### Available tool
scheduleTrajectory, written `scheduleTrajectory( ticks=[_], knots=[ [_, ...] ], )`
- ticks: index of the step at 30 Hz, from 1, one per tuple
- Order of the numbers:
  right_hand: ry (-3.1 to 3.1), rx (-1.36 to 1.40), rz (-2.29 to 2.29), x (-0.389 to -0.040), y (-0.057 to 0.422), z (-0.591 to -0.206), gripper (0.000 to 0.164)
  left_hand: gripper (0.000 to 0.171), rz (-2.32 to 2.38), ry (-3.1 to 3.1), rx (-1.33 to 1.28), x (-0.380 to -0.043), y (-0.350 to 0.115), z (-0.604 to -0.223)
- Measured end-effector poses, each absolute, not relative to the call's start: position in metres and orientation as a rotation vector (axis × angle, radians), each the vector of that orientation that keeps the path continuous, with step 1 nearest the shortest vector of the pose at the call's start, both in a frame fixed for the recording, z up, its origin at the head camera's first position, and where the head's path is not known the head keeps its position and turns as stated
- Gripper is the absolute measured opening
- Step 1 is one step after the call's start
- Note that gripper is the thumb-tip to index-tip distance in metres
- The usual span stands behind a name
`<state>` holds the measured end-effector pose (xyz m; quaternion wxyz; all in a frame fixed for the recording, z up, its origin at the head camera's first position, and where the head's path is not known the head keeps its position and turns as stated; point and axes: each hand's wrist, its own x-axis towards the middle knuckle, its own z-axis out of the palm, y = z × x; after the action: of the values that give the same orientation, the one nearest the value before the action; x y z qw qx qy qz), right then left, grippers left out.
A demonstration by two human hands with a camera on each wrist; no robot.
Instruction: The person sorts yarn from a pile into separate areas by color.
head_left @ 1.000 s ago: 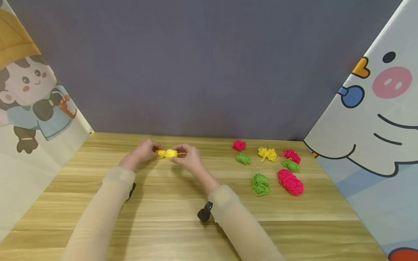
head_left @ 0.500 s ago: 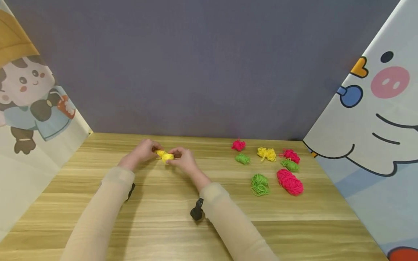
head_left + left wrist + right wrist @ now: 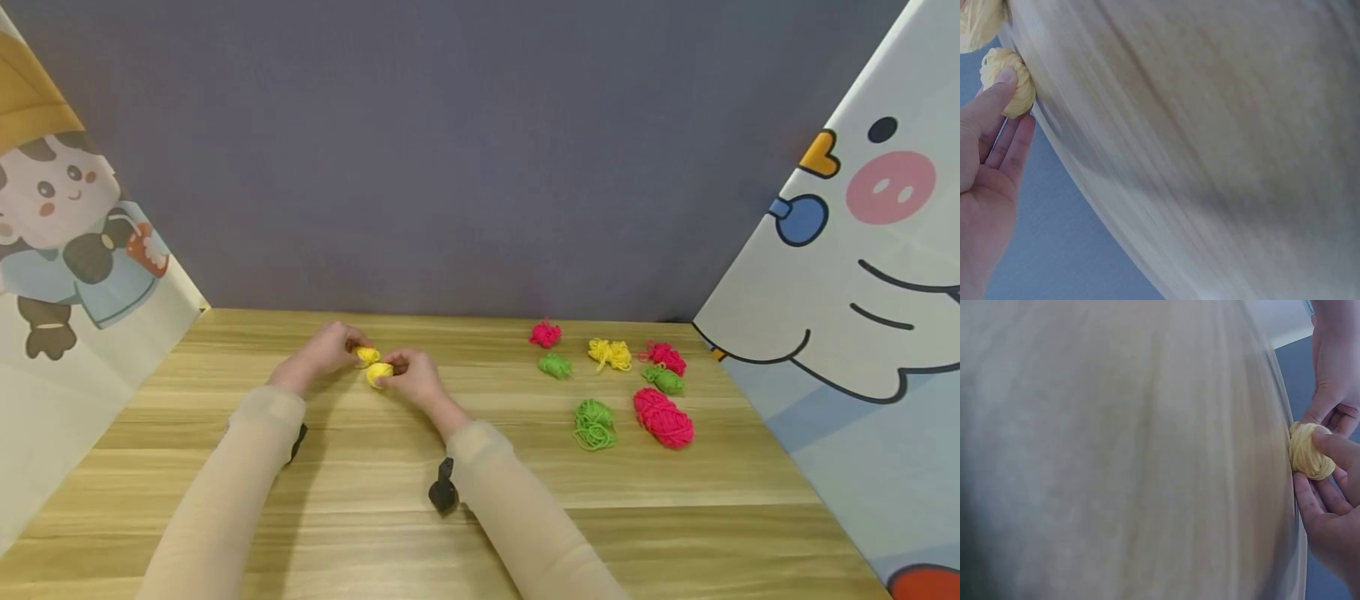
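My left hand (image 3: 324, 354) pinches a small yellow yarn ball (image 3: 367, 356) between thumb and fingers, just above the table. In the left wrist view the thumb presses this ball (image 3: 1017, 94) against the fingertips. My right hand (image 3: 417, 381) grips a second yellow yarn ball (image 3: 378, 375), nearer to me and slightly to the right of the first. The two balls almost touch in the head view. In the right wrist view the wound strands of the right ball (image 3: 1311, 453) show between thumb and fingers, with my left hand (image 3: 1337, 375) behind it.
On the right of the wooden table (image 3: 360, 517) lie a yellow yarn bundle (image 3: 611, 354), three pink ones, the largest an oval skein (image 3: 663, 417), and three green ones, including a loose green skein (image 3: 595, 425). A grey panel (image 3: 450, 167) closes the back.
My right hand has moved left and towards me, bringing its yarn ball from beside the left one to a nearer spot. My left hand has stayed nearly still.
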<state>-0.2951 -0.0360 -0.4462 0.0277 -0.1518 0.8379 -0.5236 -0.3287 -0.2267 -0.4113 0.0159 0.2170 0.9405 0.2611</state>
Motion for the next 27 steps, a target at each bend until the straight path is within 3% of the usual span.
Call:
scheduleTrajectory(
  ticks=[27],
  knots=[
    [2.378, -0.514, -1.67, -0.295, -0.007, -0.434, 0.041, 0.029, 0.874, 2.908, 0.647, -0.328, -0.229, -0.414]
  ],
)
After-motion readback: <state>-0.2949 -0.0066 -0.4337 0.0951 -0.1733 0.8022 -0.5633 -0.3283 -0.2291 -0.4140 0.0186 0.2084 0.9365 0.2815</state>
